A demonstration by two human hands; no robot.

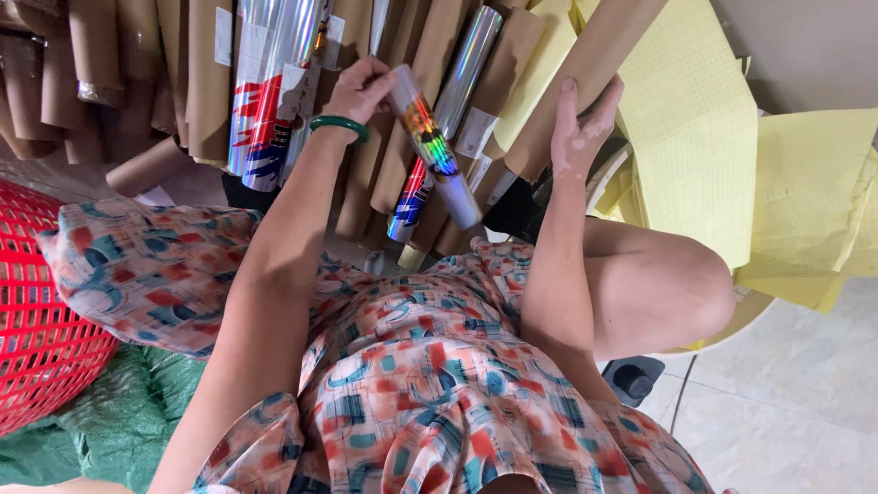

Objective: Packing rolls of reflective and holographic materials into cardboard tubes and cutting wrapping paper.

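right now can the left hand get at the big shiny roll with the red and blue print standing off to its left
Probably yes. The left hand holds a small holographic roll, so it is occupied, but the big shiny roll stands just beside it with nothing between.

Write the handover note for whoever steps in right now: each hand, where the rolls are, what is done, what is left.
Left hand: fingers closed around the upper end of a short holographic foil roll, held tilted in front of the stack.
Right hand: pressed against a brown paper-wrapped roll that leans in the stack; grip not clear.
Things: more holographic and brown-wrapped rolls lean upright ahead; yellow gridded sheets on the right; a red mesh basket at the left knee.
Done: one short roll is out of the stack and in hand.
Left: the short roll has not been set down; the brown roll is not lifted.
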